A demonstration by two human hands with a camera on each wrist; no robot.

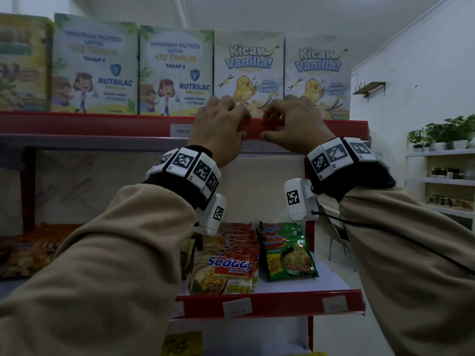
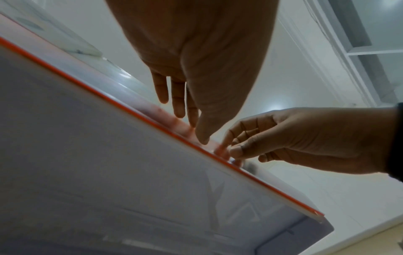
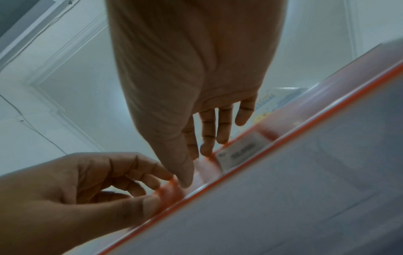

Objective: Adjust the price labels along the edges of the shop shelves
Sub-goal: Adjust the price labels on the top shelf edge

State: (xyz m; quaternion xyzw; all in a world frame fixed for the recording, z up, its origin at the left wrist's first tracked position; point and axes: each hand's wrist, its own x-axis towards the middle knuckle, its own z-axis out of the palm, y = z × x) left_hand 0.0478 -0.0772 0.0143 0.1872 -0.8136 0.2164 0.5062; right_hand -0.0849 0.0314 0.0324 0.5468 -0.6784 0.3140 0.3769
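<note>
**Head view: two hands on the red shelf edge**

Both hands, left hand [image 1: 218,127] and right hand [image 1: 293,124], pinch the red shelf edge [image 1: 254,128] side by side, fingers on top, thumbs below. A white price label [image 1: 180,129] sits just left of them on that edge.
</note>
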